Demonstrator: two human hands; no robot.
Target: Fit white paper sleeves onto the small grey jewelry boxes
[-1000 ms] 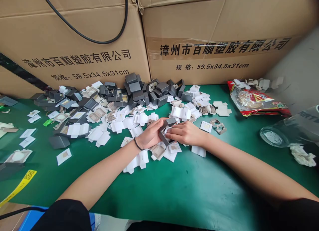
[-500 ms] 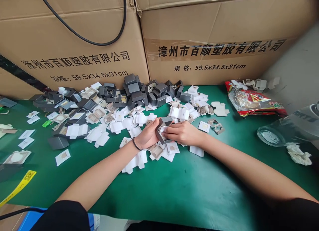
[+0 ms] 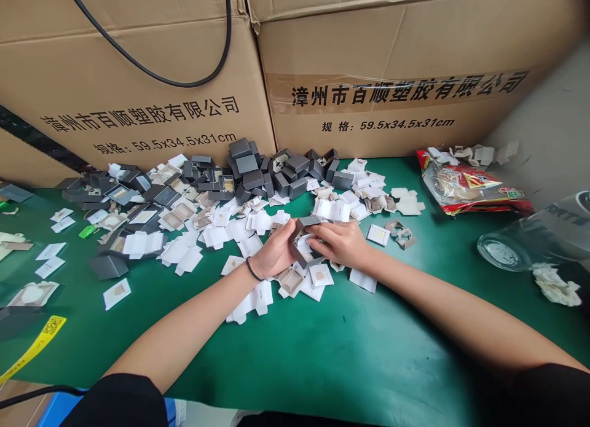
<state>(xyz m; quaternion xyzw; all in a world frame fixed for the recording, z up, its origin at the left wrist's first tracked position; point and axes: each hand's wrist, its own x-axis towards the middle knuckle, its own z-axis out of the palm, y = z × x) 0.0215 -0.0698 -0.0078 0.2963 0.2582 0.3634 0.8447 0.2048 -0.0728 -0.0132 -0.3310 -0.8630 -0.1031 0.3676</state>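
Observation:
My left hand (image 3: 275,250) is wrapped round a small dark grey box (image 3: 300,258), which is tilted with its open side towards my right hand. Inside the box a white paper insert (image 3: 304,243) shows. My right hand (image 3: 342,242) reaches in from the right, its fingertips at the insert with the thumb below and the fingers above; the fingertips are partly hidden. Around and beneath both hands lie loose white paper pieces (image 3: 251,301) and a grey-brown card tray (image 3: 291,281).
More dark grey boxes (image 3: 246,164) are heaped against large cardboard cartons (image 3: 369,46). A red snack bag (image 3: 470,184), a clear container (image 3: 530,233) and crumpled tissue (image 3: 555,285) are at the right. A yellow strip (image 3: 37,344) hangs at the left, and a black cable (image 3: 184,83) loops above.
My right fingers have shifted and parted slightly over the box, so more of the white insert shows. My left hand keeps its grip on the box in the same place.

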